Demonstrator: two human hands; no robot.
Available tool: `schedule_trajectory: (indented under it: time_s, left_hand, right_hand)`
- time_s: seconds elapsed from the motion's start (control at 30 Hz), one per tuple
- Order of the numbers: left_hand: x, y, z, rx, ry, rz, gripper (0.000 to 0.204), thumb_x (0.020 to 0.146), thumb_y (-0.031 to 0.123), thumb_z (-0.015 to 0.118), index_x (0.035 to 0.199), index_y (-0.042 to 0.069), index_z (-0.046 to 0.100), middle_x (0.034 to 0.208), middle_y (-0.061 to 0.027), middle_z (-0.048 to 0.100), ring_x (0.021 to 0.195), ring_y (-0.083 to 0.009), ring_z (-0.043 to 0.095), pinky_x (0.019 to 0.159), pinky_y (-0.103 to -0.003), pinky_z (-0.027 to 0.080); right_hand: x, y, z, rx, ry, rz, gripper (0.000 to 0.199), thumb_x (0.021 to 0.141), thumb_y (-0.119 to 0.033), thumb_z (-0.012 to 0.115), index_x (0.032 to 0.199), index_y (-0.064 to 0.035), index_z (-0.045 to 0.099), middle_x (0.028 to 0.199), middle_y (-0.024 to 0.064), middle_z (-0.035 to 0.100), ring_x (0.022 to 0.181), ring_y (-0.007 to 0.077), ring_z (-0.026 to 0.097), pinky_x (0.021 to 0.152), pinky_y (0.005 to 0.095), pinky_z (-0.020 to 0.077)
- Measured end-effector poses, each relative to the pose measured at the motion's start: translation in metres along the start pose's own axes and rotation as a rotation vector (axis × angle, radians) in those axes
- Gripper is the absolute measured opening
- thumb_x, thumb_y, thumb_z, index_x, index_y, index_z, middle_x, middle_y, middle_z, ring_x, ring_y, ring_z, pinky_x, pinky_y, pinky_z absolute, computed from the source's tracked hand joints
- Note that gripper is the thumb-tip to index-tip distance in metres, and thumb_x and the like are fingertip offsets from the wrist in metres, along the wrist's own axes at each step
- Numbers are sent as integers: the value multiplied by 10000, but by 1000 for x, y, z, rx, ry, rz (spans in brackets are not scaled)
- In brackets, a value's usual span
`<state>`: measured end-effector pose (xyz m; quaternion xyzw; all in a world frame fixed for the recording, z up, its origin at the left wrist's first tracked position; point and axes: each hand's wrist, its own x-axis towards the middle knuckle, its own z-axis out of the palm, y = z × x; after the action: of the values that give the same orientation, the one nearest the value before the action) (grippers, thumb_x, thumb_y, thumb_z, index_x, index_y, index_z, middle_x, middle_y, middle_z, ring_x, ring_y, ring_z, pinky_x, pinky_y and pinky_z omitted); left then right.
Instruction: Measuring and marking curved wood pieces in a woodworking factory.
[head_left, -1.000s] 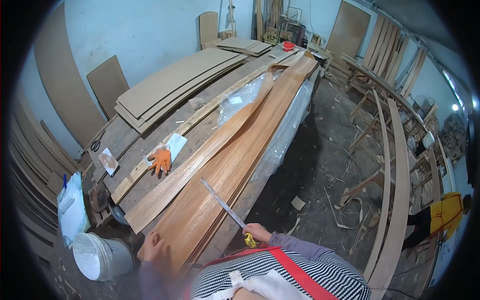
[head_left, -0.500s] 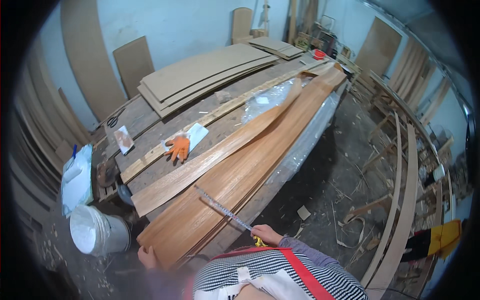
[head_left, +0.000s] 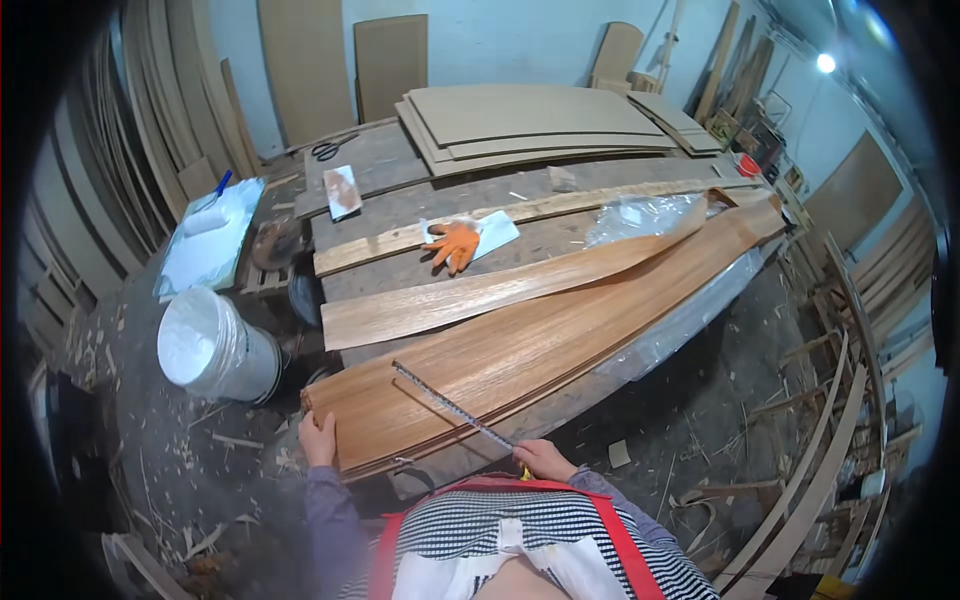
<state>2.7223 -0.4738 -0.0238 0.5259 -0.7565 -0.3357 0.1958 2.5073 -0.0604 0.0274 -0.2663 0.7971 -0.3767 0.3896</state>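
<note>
A stack of long, brown wood-grain veneer sheets (head_left: 480,370) lies lengthwise on the workbench, its near-left end toward me. My left hand (head_left: 318,440) is closed on the end edge of the stack, fingers curled over it; part of the grip is hidden. In my right hand (head_left: 545,460) is a tape measure (head_left: 527,472), mostly covered by the hand and apron. Its extended blade (head_left: 455,408) slants across the top veneer and casts a shadow there. Behind the stack lies a narrower veneer strip (head_left: 430,308), which curls up at its far end.
An orange glove (head_left: 455,245) and white paper lie beyond the strip, near a long wooden batten (head_left: 370,247). Flat boards (head_left: 540,115) are piled at the back. A white bucket (head_left: 250,355) stands left of the bench. Clear plastic sheeting (head_left: 690,310) hangs over the right edge.
The view has swung, so the bench and its contents appear turned and shifted. My left hand still grips the veneer end, and my right hand still holds the extended tape measure.
</note>
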Motion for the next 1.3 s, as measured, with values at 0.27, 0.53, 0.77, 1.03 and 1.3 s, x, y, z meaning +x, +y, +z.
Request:
schedule_trajectory:
  time_s: [0.27, 0.53, 0.77, 1.03, 1.3]
  left_hand:
    - [-15, 16, -4, 5, 28, 23, 549, 784, 324, 701, 1180, -25, 550, 1101, -233, 581, 1033, -376, 544, 903, -419, 434]
    - [-15, 11, -6, -51, -16, -29, 568, 790, 324, 694, 1213, -19, 534, 1145, -241, 566, 1083, -383, 523, 939, -426, 413]
    - [-18, 10, -7, 13, -14, 43, 570, 786, 317, 700, 1211, -21, 529, 1152, -236, 563, 1093, -382, 518, 944, -429, 411]
    - [-14, 4, -2, 59, -21, 76, 591, 777, 299, 714, 1217, -41, 513, 1147, -224, 563, 1075, -352, 532, 935, -407, 422]
    - [-11, -11, 1, 34, -22, 82, 600, 781, 292, 719, 1229, -44, 504, 1149, -209, 565, 1065, -316, 547, 919, -385, 437]
  right_hand:
    - [15, -8, 12, -114, -36, -55, 265, 927, -241, 517, 912, -1, 630, 783, 134, 648, 722, 230, 632, 666, 335, 492]
    - [15, -5, 22, -134, 43, -140, 296, 908, -274, 504, 871, -4, 622, 787, 164, 637, 763, 301, 628, 685, 400, 474]
    - [2, -41, 24, 742, 365, 45, 269, 963, -233, 490, 868, -3, 591, 730, 60, 608, 668, 148, 611, 592, 286, 490]
    - [-22, -111, -3, 933, 455, -98, 231, 974, -216, 481, 892, -14, 560, 732, 68, 600, 603, 152, 609, 541, 268, 496]
    - [-20, -101, 13, 911, 389, -42, 235, 976, -220, 482, 893, -15, 563, 734, 62, 601, 604, 142, 609, 548, 255, 493]
